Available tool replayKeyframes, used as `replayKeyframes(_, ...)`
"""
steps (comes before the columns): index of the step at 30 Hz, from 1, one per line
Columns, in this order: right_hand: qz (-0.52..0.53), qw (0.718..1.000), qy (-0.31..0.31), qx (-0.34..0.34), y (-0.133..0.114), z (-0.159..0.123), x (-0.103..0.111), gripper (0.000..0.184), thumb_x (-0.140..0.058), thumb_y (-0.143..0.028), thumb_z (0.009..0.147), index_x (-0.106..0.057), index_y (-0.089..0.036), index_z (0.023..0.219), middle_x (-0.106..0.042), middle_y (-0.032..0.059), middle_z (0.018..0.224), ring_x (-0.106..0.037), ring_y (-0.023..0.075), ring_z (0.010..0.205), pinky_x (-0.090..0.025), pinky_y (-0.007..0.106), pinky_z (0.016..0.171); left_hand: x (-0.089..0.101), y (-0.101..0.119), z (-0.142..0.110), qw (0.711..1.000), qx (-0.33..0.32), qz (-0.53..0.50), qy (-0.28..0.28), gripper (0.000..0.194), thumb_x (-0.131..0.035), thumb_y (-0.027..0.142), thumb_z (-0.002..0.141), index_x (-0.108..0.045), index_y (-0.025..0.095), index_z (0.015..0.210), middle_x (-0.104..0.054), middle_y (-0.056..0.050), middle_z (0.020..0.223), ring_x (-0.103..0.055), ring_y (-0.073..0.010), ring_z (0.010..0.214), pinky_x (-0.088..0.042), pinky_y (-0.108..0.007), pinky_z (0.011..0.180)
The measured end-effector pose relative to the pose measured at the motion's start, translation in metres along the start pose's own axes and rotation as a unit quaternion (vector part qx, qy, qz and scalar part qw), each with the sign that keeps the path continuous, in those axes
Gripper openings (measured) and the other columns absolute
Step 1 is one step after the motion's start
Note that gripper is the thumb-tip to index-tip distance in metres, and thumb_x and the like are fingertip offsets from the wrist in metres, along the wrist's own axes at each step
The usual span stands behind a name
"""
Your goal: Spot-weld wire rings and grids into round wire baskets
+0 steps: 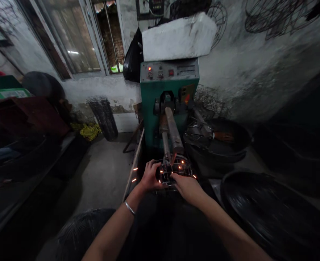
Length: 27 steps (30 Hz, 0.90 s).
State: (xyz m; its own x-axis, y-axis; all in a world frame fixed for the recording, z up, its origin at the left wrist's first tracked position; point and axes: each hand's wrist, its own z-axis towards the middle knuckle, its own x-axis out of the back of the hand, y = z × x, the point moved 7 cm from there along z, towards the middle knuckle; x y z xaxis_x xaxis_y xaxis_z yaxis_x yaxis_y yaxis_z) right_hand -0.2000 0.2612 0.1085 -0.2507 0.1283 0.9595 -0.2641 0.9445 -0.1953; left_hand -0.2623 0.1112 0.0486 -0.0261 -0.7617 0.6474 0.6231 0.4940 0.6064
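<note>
Both my hands hold a small wire mesh cage (173,171) under the metal arms (173,131) of a green welding machine (168,95). My left hand (150,176) grips the cage's left side with its fingers curled round the wires. My right hand (187,187) clasps the right front of the cage. Orange sparks fly off around the cage and to its left. A silver bangle (129,207) circles my left wrist.
A white foam block (178,36) lies on top of the machine. Dark round basins (221,143) (274,214) with wire parts stand at the right. A wire mesh cylinder (103,116) stands by the wall under the window. Wire frames (274,16) hang on the wall.
</note>
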Motion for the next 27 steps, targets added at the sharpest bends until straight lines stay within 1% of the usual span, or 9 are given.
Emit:
replayKeyframes(5, 0.073, 0.992, 0.082, -0.061, 0.012, -0.022, 0.005, 0.035, -0.041, -0.017, 0.097, -0.054, -0.014, 0.13, -0.07, 0.0137, 0.113, -0.068, 0.0277, 0.099, -0.051, 0.036, 0.083, 0.002, -0.008, 0.014, 1.0, 0.022, 0.014, -0.01, 0.105, -0.097, 0.049, 0.044, -0.051, 0.014, 0.132, -0.043, -0.019, 0.136, -0.038, -0.041, 0.131, -0.038, -0.059, 0.11)
replayKeyframes(8, 0.13, 0.978, 0.147, -0.065, 0.027, -0.03, -0.005, 0.035, -0.036, -0.016, 0.096, -0.055, -0.012, 0.125, -0.069, 0.0153, 0.11, -0.067, 0.0257, 0.097, -0.05, 0.035, 0.084, 0.003, -0.015, 0.025, 0.999, 0.038, 0.024, -0.001, 0.105, -0.096, 0.05, 0.043, -0.052, 0.014, 0.131, -0.042, -0.019, 0.136, -0.038, -0.0413, 0.131, -0.038, -0.06, 0.11)
replayKeyframes(10, 0.158, 0.971, 0.166, -0.06, 0.038, -0.032, -0.017, 0.036, -0.032, -0.015, 0.095, -0.057, -0.012, 0.121, -0.069, 0.0161, 0.109, -0.068, 0.0251, 0.096, -0.05, 0.034, 0.083, 0.002, -0.017, 0.029, 0.999, 0.042, 0.027, 0.006, 0.105, -0.097, 0.05, 0.041, -0.053, 0.014, 0.13, -0.043, -0.019, 0.135, -0.039, -0.0413, 0.13, -0.038, -0.06, 0.109)
replayKeyframes(12, 0.18, 0.97, 0.15, -0.058, 0.047, -0.033, -0.031, 0.037, -0.029, -0.014, 0.095, -0.058, -0.012, 0.116, -0.07, 0.0156, 0.104, -0.068, 0.0252, 0.092, -0.05, 0.035, 0.08, 0.001, -0.017, 0.031, 0.999, 0.04, 0.026, 0.01, 0.103, -0.097, 0.048, 0.042, -0.053, 0.015, 0.129, -0.044, -0.018, 0.133, -0.04, -0.0405, 0.13, -0.039, -0.059, 0.109)
replayKeyframes(15, 0.198, 0.972, 0.105, -0.068, 0.057, -0.038, -0.048, 0.035, -0.028, -0.016, 0.097, -0.057, -0.012, 0.117, -0.072, 0.0138, 0.096, -0.07, 0.0261, 0.087, -0.048, 0.034, 0.075, 0.002, -0.016, 0.034, 0.999, 0.044, 0.025, 0.018, 0.101, -0.097, 0.044, 0.044, -0.052, 0.016, 0.13, -0.044, -0.017, 0.134, -0.039, -0.0396, 0.131, -0.038, -0.057, 0.11)
replayKeyframes(19, 0.179, 0.973, 0.046, -0.142, 0.076, -0.047, -0.067, 0.029, -0.034, -0.018, 0.098, -0.058, -0.012, 0.113, -0.073, 0.0129, 0.086, -0.071, 0.026, 0.08, -0.047, 0.032, 0.069, 0.006, -0.022, 0.046, 0.997, 0.069, 0.023, 0.013, 0.099, -0.097, 0.043, 0.046, -0.052, 0.016, 0.13, -0.042, -0.017, 0.137, -0.036, -0.0395, 0.134, -0.037, -0.057, 0.112)
replayKeyframes(21, 0.172, 0.972, 0.059, -0.151, 0.084, -0.049, -0.073, 0.027, -0.035, -0.016, 0.096, -0.059, -0.013, 0.109, -0.074, 0.0131, 0.088, -0.071, 0.0251, 0.08, -0.047, 0.031, 0.069, 0.006, -0.027, 0.053, 0.997, 0.076, 0.021, 0.009, 0.099, -0.097, 0.043, 0.046, -0.052, 0.016, 0.13, -0.042, -0.018, 0.137, -0.036, -0.0401, 0.134, -0.037, -0.057, 0.112)
replayKeyframes(23, 0.18, 0.971, 0.095, -0.128, 0.086, -0.048, -0.074, 0.031, -0.034, -0.013, 0.094, -0.06, -0.014, 0.109, -0.074, 0.0135, 0.093, -0.071, 0.0244, 0.085, -0.049, 0.031, 0.073, 0.006, -0.03, 0.059, 0.997, 0.078, 0.021, 0.008, 0.099, -0.098, 0.042, 0.046, -0.053, 0.014, 0.13, -0.043, -0.018, 0.136, -0.037, -0.04, 0.133, -0.037, -0.056, 0.113)
replayKeyframes(27, 0.219, 0.964, 0.105, -0.11, 0.086, -0.048, -0.079, 0.037, -0.034, -0.019, 0.089, -0.066, -0.013, 0.106, -0.074, 0.0157, 0.1, -0.071, 0.029, 0.093, -0.051, 0.039, 0.083, 0.006, -0.034, 0.061, 0.997, 0.071, 0.015, 0.011, 0.1, -0.098, 0.041, 0.047, -0.053, 0.013, 0.131, -0.044, -0.018, 0.136, -0.038, -0.0384, 0.133, -0.036, -0.054, 0.114)
